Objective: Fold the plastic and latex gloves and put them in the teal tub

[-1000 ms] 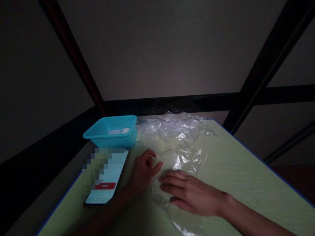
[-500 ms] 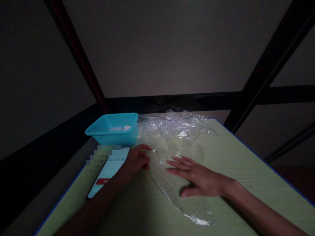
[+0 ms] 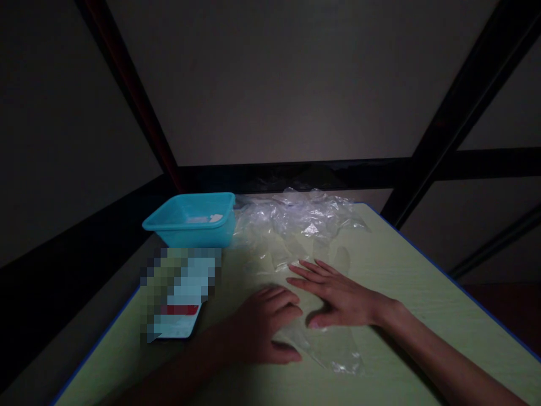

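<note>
A thin, see-through plastic bag (image 3: 338, 358) lies spread on the table under and between my hands. My right hand (image 3: 340, 293) rests on it palm down, fingers stretched out and thumb apart. To its left, my left hand (image 3: 266, 327) is over the bag's left side, with its fingers loosely bent and the thumb held away from them. Nothing shows between those fingers, and whether they touch the plastic is hard to see. Beyond the hands, more crumpled clear plastic (image 3: 310, 217) sits in a heap at the far edge.
A blue plastic basket (image 3: 194, 234) with some white pieces inside stands at the back left. In front of it lies a phone (image 3: 181, 327), partly blurred by pixels. The pale green table (image 3: 418, 293) has a blue edge, with a wall panel (image 3: 287, 84) behind.
My left hand has moved right and nearer to me, from beside the phone to over the bag, its fingers spreading from a closer curl. My right hand has stayed nearly in place.
</note>
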{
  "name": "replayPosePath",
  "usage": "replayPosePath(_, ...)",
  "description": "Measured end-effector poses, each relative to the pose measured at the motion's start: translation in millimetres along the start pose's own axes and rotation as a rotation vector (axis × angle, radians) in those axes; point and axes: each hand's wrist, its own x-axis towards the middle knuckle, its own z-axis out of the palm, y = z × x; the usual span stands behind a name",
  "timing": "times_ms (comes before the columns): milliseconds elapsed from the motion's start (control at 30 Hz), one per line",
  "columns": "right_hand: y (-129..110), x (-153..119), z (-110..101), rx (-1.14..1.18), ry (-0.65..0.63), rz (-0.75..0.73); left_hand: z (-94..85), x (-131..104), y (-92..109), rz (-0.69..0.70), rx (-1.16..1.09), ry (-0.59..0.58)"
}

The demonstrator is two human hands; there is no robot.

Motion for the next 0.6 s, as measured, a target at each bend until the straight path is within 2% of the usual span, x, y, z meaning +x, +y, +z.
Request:
replayPosePath(67,1.3,0.6,0.5,0.001,0.007,-0.003,1.2,-0.5,-4.2,0.018,0.114,0.002)
replayPosePath(167,1.9,0.7,0.9,0.012,0.021,-0.004,0.2,-1.3,-10.5,0.052,0.272,0.064)
replayPosePath(300,1.6,0.6,0.9,0.012,0.038,-0.008,-2.3,-1.3,-10.6,0.068,0.337,0.173)
replayPosePath(433,2.4,1.0,1.5,0.014,0.045,-0.009,1.2,-0.6,-8.6,0.037,0.293,0.203)
replayPosePath(600,3.0,1.3,3.5,0.044,0.07,-0.042,11.0,-0.4,-12.1,-0.136,0.022,0.168)
